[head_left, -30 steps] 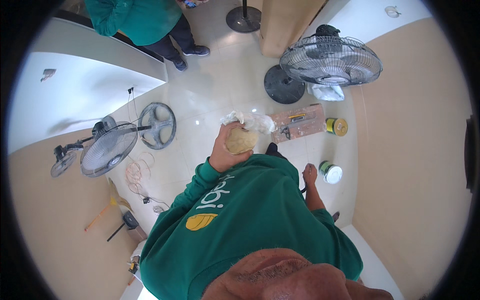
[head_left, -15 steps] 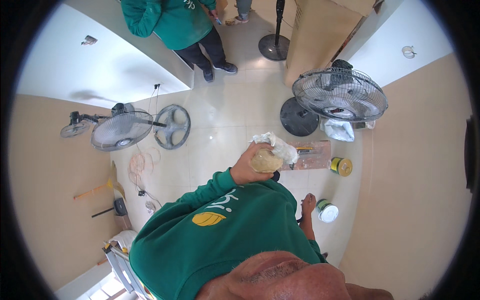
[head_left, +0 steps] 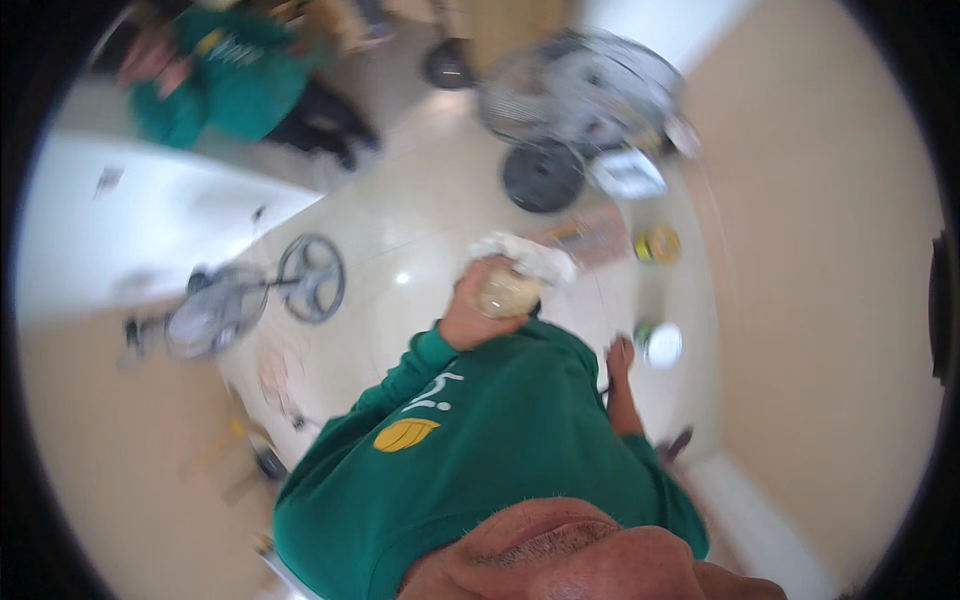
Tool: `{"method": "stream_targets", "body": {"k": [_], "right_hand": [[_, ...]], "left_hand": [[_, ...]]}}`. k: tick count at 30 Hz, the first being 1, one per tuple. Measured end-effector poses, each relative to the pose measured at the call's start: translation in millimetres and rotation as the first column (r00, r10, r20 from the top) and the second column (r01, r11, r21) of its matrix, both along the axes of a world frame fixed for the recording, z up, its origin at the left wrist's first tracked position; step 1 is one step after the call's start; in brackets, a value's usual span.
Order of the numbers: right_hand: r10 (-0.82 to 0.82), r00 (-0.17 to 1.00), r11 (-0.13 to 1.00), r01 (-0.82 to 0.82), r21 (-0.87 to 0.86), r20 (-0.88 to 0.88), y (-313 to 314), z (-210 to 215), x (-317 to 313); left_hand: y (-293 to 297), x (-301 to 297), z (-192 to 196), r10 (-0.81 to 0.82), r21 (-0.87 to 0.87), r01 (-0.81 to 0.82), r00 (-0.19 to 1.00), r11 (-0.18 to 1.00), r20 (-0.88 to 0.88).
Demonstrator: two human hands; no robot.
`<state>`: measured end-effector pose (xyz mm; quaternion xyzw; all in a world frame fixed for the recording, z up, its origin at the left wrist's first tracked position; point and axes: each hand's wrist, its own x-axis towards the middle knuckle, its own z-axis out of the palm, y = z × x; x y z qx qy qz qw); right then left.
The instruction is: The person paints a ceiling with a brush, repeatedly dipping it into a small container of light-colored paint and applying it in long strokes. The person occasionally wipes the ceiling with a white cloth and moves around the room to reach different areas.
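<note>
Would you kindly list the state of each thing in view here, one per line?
Left hand: raised, closed around a pale round object.
Pale round object: held; white cloth bunched over it.
Right hand: low, empty, beside a white-lidded jar.
White-lidded jar: upright, on the floor.
Standing fan: upright, blurred.
Dismantled fan: lying flat.

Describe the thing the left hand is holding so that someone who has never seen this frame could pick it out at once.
Start at the big standing fan with the round black base on the glossy cream floor. Below it, the green-sleeved left hand is raised, gripping a small round pale-yellow jar with a crumpled white cloth over it. Unlike the yellow-lidded and white-lidded jars, it is off the floor.
</note>
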<state>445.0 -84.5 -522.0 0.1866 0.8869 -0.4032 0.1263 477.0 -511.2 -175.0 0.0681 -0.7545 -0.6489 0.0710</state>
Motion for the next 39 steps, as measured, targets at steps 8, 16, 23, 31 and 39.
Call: {"method": "stream_targets", "body": {"k": [8,16,23,31,39], "right_hand": [[-0.262,0.965,0.852,0.231,-0.47,0.0,-62,115,-35],[0.179,0.976,0.538,-0.205,-0.818,-0.126,-141,280,-45],[0.523,0.797,0.614,-0.598,-0.515,-0.302,-179,323,-35],[0.372,0.849,0.582,-0.529,-0.618,-0.376,-207,348,-18],[0.281,0.944,0.679,-0.321,-0.66,-0.17,-234,350,-24]], "left_hand": [[5,-21,23,-0.148,0.097,0.14,0.985,0.985,0.086],[1,-22,33,-0.455,0.189,0.432,0.884,0.882,0.104],[-15,-32,21,-0.506,0.137,0.494,0.86,0.859,0.071],[-25,-40,36,-0.569,0.215,0.557,0.822,0.802,-0.009],[-43,-21,22,-0.521,0.061,0.525,0.851,0.849,-0.071]]}}
